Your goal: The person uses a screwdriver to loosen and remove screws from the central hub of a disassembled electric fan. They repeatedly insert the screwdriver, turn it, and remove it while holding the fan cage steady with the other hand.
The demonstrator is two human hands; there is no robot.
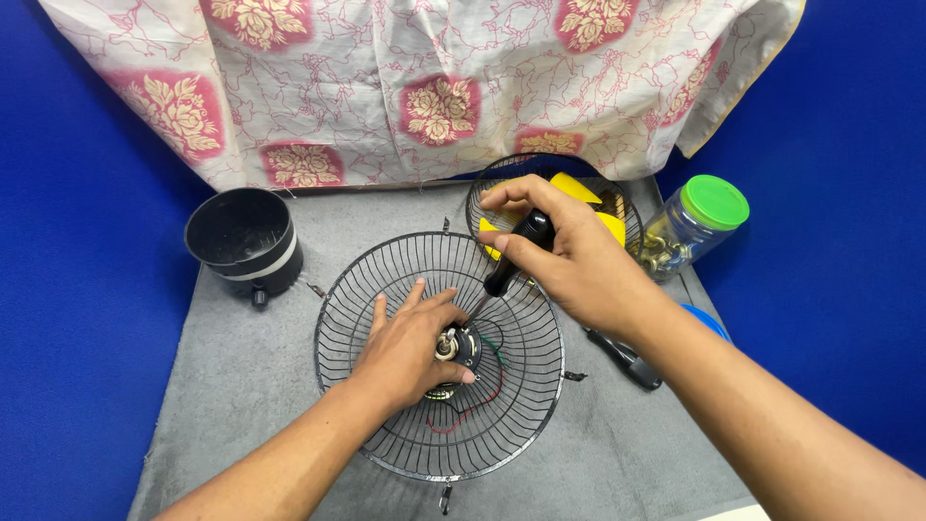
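Grey mat (241, 386): left hand (410, 347) grips motor (458, 349), right hand (569, 256) clenches screwdriver (516, 253) above.

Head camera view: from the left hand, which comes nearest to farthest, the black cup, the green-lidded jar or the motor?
1. Motor, under the left hand, touching.
2. Black cup, up-left on the mat.
3. Green-lidded jar, far right.
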